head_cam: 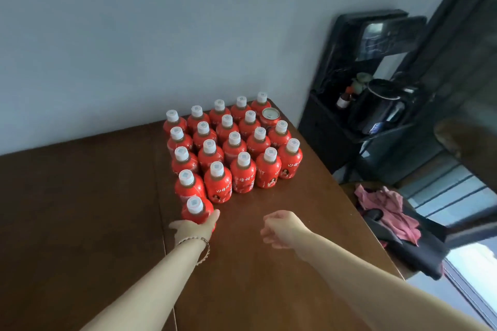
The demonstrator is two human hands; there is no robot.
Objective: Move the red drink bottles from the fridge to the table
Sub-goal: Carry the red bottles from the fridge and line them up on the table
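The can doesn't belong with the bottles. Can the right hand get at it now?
Probably yes. The right hand holds nothing, and the can stands open on top and to its right; bottles crowd its front.

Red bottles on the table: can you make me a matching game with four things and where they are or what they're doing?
Things:
1. left hand
2. right hand
3. red can
4. pink cloth

Matches:
A. stands among the bottles at the far corner of the table
B. grips the nearest bottle
C. lies off the table, to the right
D. curled, holding nothing

Pairs: 1-B, 2-D, 3-A, 4-C
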